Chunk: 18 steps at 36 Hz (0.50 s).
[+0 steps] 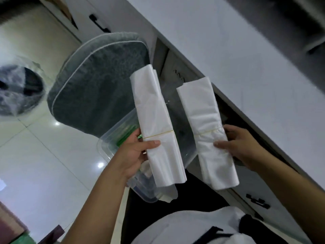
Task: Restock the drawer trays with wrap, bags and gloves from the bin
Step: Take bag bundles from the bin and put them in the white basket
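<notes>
Two folded bundles of white plastic bags, each bound by a yellow rubber band, are held up side by side. My left hand (135,152) grips the left bundle (154,110) near its band, thumb across the front. My right hand (241,143) grips the right bundle (205,120) the same way. Below them sits the clear plastic bin (112,134), with something green inside it. The open drawer (226,111) shows dark behind the right bundle, under the white countertop (228,50); its trays are hidden.
A grey cushioned seat (98,85) stands left of the bin. A plastic-wrapped round dark object (19,90) lies on the glossy tiled floor (44,155). Black handles mark the cabinet front at top left (99,23) and the drawer front at lower right (257,201).
</notes>
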Tool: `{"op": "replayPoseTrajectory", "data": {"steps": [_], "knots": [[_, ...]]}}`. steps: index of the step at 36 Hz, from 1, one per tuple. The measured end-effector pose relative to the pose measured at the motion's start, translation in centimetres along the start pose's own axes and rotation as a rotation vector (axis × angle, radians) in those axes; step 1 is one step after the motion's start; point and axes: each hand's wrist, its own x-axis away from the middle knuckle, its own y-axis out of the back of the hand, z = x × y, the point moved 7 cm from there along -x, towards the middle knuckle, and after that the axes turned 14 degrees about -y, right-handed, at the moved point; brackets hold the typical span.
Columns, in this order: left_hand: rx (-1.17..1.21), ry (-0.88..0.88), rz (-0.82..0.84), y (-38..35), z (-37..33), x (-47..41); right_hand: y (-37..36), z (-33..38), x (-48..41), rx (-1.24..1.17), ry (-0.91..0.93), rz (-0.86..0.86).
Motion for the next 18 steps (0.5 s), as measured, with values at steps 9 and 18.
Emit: {"op": "replayPoseTrajectory", "data": {"steps": [9,18], "knots": [[-0.162,-0.146,0.117,-9.6,-1.8,0.3,12.0,-3.6,5.0,-0.346,-0.034,-0.101],[-0.276,-0.179,0.149,-21.7,3.4,1.1,25.3,-11.2,1.5,-0.546,-0.105,-0.160]]}}
